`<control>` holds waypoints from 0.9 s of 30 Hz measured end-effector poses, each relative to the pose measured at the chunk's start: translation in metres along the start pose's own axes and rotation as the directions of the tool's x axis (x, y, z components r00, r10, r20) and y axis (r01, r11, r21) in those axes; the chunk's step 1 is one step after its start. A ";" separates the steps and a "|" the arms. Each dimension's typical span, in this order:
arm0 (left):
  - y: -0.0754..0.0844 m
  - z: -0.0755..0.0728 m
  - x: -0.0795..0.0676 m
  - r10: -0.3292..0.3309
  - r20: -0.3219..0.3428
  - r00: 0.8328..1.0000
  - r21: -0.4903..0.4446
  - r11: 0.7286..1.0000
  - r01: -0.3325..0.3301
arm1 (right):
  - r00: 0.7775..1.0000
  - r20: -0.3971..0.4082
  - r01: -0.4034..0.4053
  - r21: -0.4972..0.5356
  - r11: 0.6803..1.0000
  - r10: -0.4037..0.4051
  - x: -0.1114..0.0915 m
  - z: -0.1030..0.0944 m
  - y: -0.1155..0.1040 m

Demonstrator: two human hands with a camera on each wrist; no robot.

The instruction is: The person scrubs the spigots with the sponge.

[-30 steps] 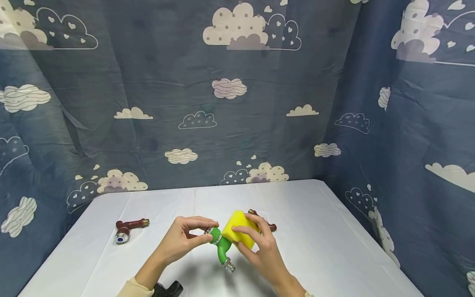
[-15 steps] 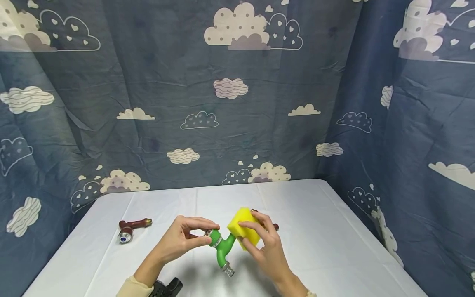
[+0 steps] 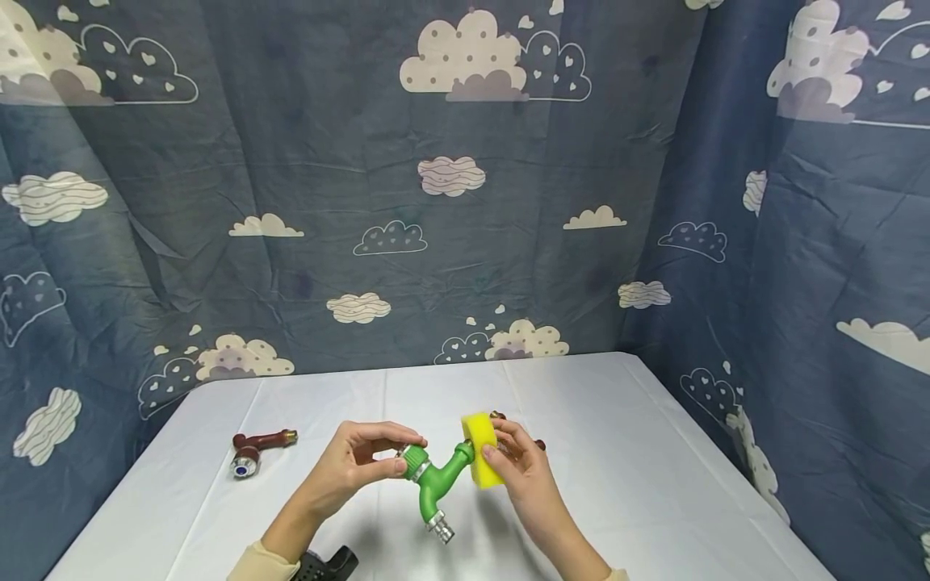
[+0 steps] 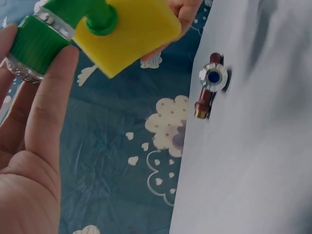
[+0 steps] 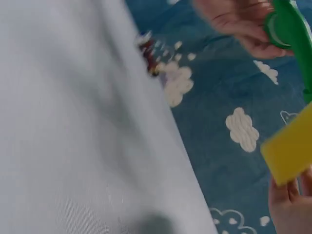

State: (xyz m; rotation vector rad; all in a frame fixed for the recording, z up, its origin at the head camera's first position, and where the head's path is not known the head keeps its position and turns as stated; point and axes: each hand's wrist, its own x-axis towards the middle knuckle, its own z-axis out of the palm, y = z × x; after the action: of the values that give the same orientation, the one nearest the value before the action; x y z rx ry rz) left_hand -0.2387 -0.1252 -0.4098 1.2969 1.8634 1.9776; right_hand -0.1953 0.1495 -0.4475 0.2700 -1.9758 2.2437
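Observation:
A green plastic water tap [image 3: 438,482] with a metal nozzle is held up over the table. My left hand [image 3: 363,460] pinches its ribbed green knob between thumb and fingers. In my right hand [image 3: 529,484] is a yellow sponge [image 3: 480,452], gripped by thumb and fingers. The sponge's flat face lies against the tap's inlet end, hiding its tip in the head view. In the left wrist view the green inlet end [image 4: 102,19] overlaps the face of the sponge. The right wrist view shows the sponge [image 5: 290,148] below the tap, its fingers behind it.
A dark red tap [image 3: 256,450] with a metal cap lies on the white table [image 3: 305,403] at the left. Another dark red tap [image 3: 539,445] lies behind my right hand, mostly hidden. A black device [image 3: 330,565] sits at my left wrist. Patterned cloth surrounds the table.
The sponge has turned from a broad slanted face to edge-on and now stands upright at the inlet end. The right thumb shows in front of it. The left hand keeps its hold on the tap.

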 end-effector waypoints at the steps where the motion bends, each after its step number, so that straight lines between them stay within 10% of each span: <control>1: -0.001 0.001 0.000 0.008 0.003 1.000 -0.031 0.999 -0.008 | 0.999 0.020 -0.052 0.081 0.995 0.050 0.000 0.000 -0.001; 12: -0.018 0.017 0.003 0.055 -0.066 0.996 -0.214 0.974 -0.068 | 0.917 0.330 -0.374 0.510 0.775 0.225 -0.005 -0.004 -0.004; 27: -0.023 0.027 0.006 0.074 -0.224 0.972 -0.129 0.986 -0.105 | 0.842 0.489 -0.493 0.525 0.693 0.229 -0.009 -0.003 -0.002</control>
State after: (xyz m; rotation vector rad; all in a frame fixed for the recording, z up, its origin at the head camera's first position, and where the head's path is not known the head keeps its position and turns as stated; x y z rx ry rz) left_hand -0.2351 -0.0959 -0.4299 1.1861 1.7422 2.3371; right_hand -0.1867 0.1527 -0.4481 0.4465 -1.3945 3.3317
